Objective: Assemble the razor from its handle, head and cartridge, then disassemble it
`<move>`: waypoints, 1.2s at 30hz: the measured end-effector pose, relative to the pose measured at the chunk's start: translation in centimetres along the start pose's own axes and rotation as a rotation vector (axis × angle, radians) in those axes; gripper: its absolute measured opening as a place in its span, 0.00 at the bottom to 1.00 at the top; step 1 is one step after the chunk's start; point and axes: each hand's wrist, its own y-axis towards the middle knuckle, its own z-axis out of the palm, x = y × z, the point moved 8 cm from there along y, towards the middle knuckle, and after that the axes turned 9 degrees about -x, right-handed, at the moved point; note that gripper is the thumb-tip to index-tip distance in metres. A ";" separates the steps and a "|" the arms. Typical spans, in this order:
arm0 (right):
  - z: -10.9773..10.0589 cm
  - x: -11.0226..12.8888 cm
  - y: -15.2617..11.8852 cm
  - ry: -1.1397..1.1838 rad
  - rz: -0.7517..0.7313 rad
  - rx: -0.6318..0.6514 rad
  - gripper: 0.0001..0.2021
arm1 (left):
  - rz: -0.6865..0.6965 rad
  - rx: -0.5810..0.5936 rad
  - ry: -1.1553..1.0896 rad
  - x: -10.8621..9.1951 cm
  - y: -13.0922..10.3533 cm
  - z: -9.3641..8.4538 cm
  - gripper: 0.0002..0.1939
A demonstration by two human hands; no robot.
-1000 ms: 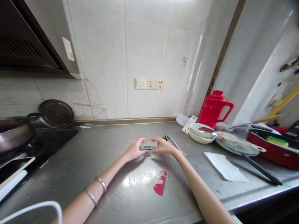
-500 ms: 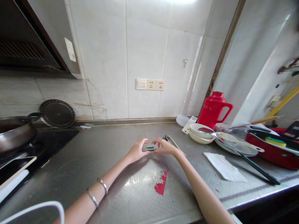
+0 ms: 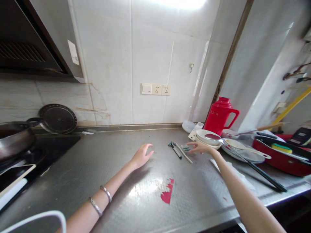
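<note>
My left hand [image 3: 142,156] hovers above the metal counter with thumb and fingers apart, holding nothing. Out to the right, my right hand [image 3: 199,148] pinches a small clear pack [image 3: 186,148] with dark green bars in it. Left of that pack lies a razor [image 3: 176,150] with a green head and a pale and black handle. Beside it is a thin white stick [image 3: 183,153], like a toothbrush; I cannot tell its kind for sure. My right hand is close in front of the stacked white bowls [image 3: 208,137].
A red thermos [image 3: 219,116], plates with a long-handled ladle [image 3: 252,163], a napkin [image 3: 239,174] and a red pan [image 3: 269,153] crowd the right. On the left are a pot [image 3: 17,137] and a round dark lid [image 3: 58,118]. A red patch [image 3: 167,193] marks the counter.
My right hand has moved right, carrying the clear pack away from my left hand. The razor and white stick now show fully. My left hand has stayed in place, emptied of the pack.
</note>
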 end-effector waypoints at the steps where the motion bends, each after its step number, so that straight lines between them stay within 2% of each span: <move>1: 0.0 -0.6 0.3 -0.015 0.012 0.015 0.32 | 0.002 0.003 -0.002 0.0 0.0 0.0 0.17; 4: 0.4 -1.4 1.1 -0.034 0.029 0.064 0.34 | 0.000 0.004 -0.001 0.0 -0.1 -0.1 0.16; 9: 1.2 -1.2 1.8 0.031 0.011 0.115 0.35 | -0.016 0.020 0.000 0.0 -0.1 0.0 0.15; 24: 1.2 -1.7 2.0 0.106 0.005 0.058 0.39 | -0.037 0.032 -0.007 0.2 -0.3 0.1 0.15; 27: 0.5 -1.6 2.2 0.110 -0.004 -0.028 0.38 | -0.034 0.025 -0.010 0.3 -0.2 0.0 0.15; 30: -0.5 -0.4 2.2 0.131 -0.038 -0.203 0.29 | -0.031 0.024 -0.007 0.4 -0.1 -0.1 0.15; 33: -0.5 2.2 1.9 0.141 -0.095 -0.354 0.24 | -0.028 0.032 0.012 0.6 0.3 -0.2 0.13; 36: 1.2 5.9 1.7 0.140 -0.161 -0.369 0.21 | -0.059 0.057 0.068 1.5 0.5 -0.6 0.13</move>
